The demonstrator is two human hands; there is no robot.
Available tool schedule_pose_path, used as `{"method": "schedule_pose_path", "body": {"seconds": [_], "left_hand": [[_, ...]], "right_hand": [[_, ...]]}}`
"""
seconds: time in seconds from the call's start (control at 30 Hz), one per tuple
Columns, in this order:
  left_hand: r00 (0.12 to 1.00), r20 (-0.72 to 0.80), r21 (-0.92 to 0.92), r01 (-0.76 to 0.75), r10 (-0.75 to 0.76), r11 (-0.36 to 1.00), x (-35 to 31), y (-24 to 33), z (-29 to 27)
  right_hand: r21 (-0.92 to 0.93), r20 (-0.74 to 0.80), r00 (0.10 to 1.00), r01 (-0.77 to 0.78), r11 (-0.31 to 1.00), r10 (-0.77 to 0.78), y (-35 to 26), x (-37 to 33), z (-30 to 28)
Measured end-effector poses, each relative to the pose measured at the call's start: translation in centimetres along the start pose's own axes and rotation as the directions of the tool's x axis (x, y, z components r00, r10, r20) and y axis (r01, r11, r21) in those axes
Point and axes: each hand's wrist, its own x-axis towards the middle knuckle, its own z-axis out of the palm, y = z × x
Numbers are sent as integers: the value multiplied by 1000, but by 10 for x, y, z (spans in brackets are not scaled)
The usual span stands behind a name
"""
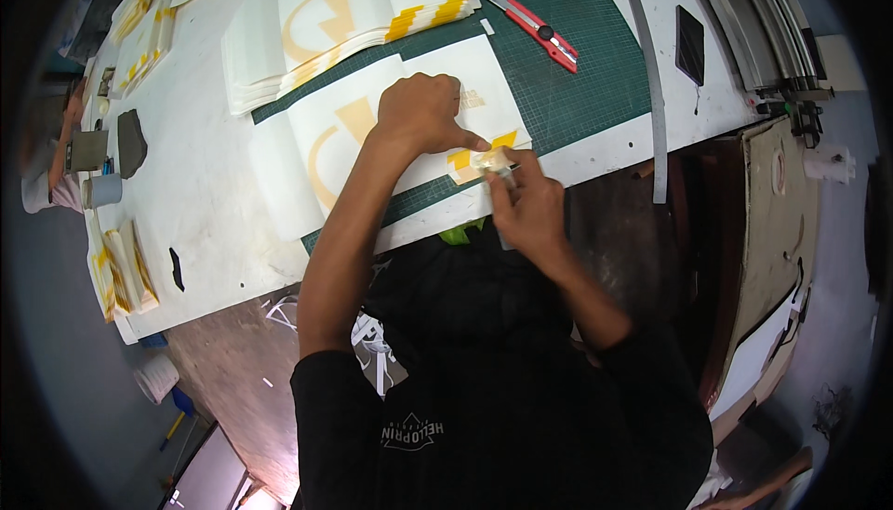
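My left hand (420, 112) rests on a white printed paper sheet (372, 91) with a pale orange design. Its fingers are curled under, and the thumb stretches toward the sheet's lower right corner, where yellow strips (503, 140) show. At that corner my right hand (532, 203) pinches a small whitish wad (490, 160), blurred and partly hidden by the fingers. Beneath the sheet lies a green cutting mat (595, 91). Just beyond, a fanned stack of similar printed sheets (263, 59) lies on the mat, with yellow along its edge.
A red utility knife (535, 32) lies on the mat. Right of it are a long metal ruler (659, 138) and a dark phone (689, 43). The white table (214, 184) carries more yellow-edged stacks (130, 273) at left. Another person's arm (65, 138) shows at the far left.
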Motion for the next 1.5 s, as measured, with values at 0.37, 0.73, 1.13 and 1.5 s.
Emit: {"method": "schedule_pose_path", "body": {"seconds": [0.37, 0.73, 1.13, 1.5], "left_hand": [[993, -115, -40, -22, 17, 999, -21, 18, 5], [919, -376, -468, -303, 124, 830, -61, 21, 22], [-269, -941, -90, -392, -208, 915, -88, -82, -153], [798, -581, 74, -144, 160, 987, 125, -87, -76]], "right_hand": [[74, -348, 938, 26, 997, 1, 71, 50, -62], [-162, -495, 863, 18, 987, -97, 104, 147, -95], [-220, -532, 829, 63, 973, -174, 109, 145, -86], [-220, -508, 838, 99, 971, -200, 111, 148, -85]]}}
